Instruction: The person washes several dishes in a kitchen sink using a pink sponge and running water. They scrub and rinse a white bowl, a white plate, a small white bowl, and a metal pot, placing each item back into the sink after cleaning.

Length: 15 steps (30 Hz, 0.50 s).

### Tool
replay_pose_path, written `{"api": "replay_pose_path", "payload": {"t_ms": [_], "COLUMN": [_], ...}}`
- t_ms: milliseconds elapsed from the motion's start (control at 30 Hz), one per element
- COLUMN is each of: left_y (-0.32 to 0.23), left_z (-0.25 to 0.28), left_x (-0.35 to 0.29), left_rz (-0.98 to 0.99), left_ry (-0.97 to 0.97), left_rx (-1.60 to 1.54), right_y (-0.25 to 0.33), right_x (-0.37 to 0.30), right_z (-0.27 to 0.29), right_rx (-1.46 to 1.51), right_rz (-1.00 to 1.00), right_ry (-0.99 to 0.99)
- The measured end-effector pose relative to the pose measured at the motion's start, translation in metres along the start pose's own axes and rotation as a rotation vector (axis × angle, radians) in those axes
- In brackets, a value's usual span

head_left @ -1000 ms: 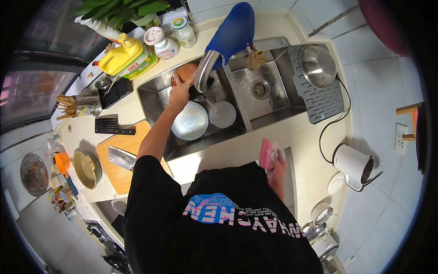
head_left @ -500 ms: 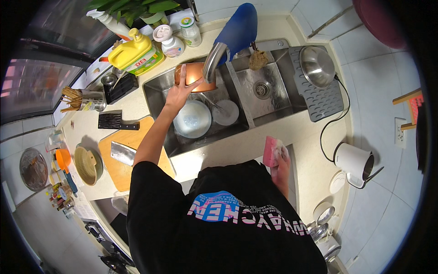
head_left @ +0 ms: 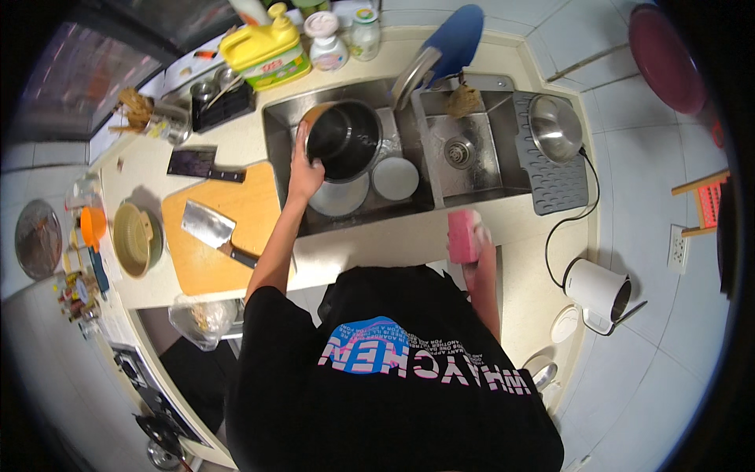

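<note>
My left hand grips the left rim of a copper-coloured pot, its dark inside tilted toward me. The pot is over the left basin of the steel sink. Below it, a white dish is partly covered by the pot, and a smaller round white dish lies beside it. In front of the counter edge, my right hand is closed around a pink sponge with white foam on it.
A cleaver rests on the wooden cutting board, its handle near my left forearm. The faucet stands behind the pot. A metal bowl sits on the grey drying mat; a white kettle stands at right.
The pot has turned from showing its copper outside to showing its dark inside, and my left hand has shifted to its left rim. My right hand still holds the sponge.
</note>
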State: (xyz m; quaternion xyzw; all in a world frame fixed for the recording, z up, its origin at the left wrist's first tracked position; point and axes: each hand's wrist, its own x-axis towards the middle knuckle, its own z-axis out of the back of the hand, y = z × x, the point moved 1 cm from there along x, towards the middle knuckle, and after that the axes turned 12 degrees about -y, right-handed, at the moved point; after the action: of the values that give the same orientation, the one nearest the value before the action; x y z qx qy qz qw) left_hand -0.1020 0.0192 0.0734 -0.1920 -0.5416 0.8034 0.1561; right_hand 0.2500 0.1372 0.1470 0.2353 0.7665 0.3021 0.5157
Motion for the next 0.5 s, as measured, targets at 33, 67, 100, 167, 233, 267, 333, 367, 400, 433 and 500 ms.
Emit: {"api": "replay_pose_path", "payload": {"t_ms": [33, 67, 100, 167, 233, 267, 333, 367, 400, 433, 500], "left_y": [0.007, 0.014, 0.015, 0.011, 0.011, 0.015, 0.015, 0.011, 0.008, 0.015, 0.034], "left_z": [0.003, 0.005, 0.009, 0.013, 0.015, 0.016, 0.018, 0.019, 0.020, 0.019, 0.010], "left_x": [-0.010, -0.020, -0.030, -0.052, -0.071, -0.079, -0.093, -0.099, -0.101, -0.101, -0.103], "left_rz": [0.172, 0.340, 0.434, 0.623, 0.551, 0.485, 0.368, 0.319, 0.267, 0.160, -0.046], "left_ry": [0.028, 0.051, 0.029, -0.008, -0.067, -0.077, -0.137, -0.182, -0.224, -0.273, -0.354], "left_rx": [-0.262, -0.527, -0.607, -0.778, -0.735, -0.714, -0.656, -0.620, -0.589, -0.530, -0.414], "right_y": [-0.001, -0.002, -0.004, -0.006, -0.002, 0.005, 0.012, 0.012, 0.010, 0.005, -0.010], "right_x": [0.007, 0.014, 0.023, 0.037, 0.044, 0.043, 0.036, 0.031, 0.028, 0.031, 0.045], "right_z": [-0.007, -0.018, -0.029, -0.056, -0.087, -0.104, -0.138, -0.155, -0.170, -0.180, -0.192], "right_rx": [-0.023, -0.047, -0.068, -0.179, -0.351, -0.467, -0.727, -0.871, -1.014, -1.068, -1.180], "right_rz": [0.001, 0.002, 0.004, 0.258, 0.457, 0.527, 0.790, 0.985, 1.189, 1.309, 1.546], "right_ry": [0.023, 0.048, 0.075, 0.092, 0.186, 0.266, 0.374, 0.398, 0.417, 0.487, 0.617]}}
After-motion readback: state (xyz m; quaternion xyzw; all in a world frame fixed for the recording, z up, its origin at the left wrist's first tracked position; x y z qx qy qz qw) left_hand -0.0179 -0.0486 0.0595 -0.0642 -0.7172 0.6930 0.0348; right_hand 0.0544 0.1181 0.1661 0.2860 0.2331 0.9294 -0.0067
